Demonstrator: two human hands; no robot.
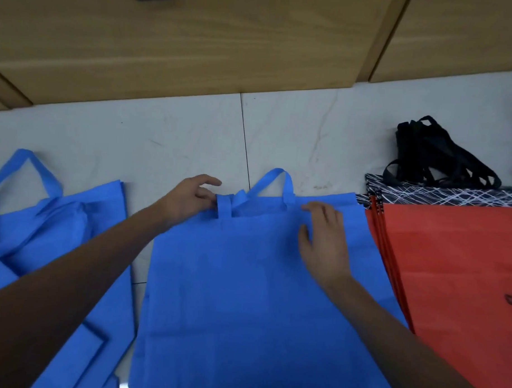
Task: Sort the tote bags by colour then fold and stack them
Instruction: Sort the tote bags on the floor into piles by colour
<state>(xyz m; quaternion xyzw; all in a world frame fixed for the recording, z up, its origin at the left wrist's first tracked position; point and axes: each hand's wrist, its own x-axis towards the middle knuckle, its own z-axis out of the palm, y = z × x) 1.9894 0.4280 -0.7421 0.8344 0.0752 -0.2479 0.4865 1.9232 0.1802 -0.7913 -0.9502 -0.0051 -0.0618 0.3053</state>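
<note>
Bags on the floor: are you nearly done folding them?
Sorting looks done: blue pile left, red bags right. Now the left hand touches the handle of the middle blue bag; the right hand presses it flat. Folding and stacking look still to come.
</note>
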